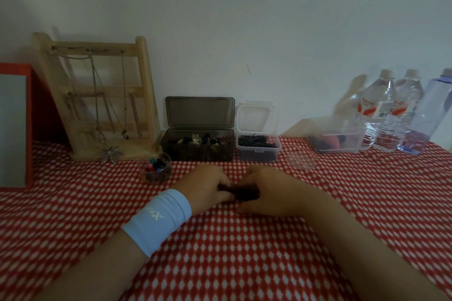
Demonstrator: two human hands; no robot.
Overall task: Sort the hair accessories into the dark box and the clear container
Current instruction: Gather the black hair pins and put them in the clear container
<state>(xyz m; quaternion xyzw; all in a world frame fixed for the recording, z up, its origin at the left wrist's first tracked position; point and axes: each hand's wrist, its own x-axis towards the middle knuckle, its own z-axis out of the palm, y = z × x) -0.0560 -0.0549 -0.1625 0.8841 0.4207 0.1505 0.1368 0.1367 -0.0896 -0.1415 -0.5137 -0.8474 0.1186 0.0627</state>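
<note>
My left hand [208,184] and my right hand [266,190] meet on the cloth in the middle of the view. Together they hold a small dark bundle of hair accessories [241,193], mostly hidden by the fingers. Behind them stands the dark box [198,148] with its lid up, filled with black and white hair pieces. To its right is the clear container [258,148], lid open, holding black hairpins.
A small glass bowl [156,167] of coloured clips sits left of the hands. A wooden jewellery stand [97,95] and a red-framed mirror [14,127] are at far left. At right are a clear lid [301,160], another clear tub [338,138] and water bottles [391,112].
</note>
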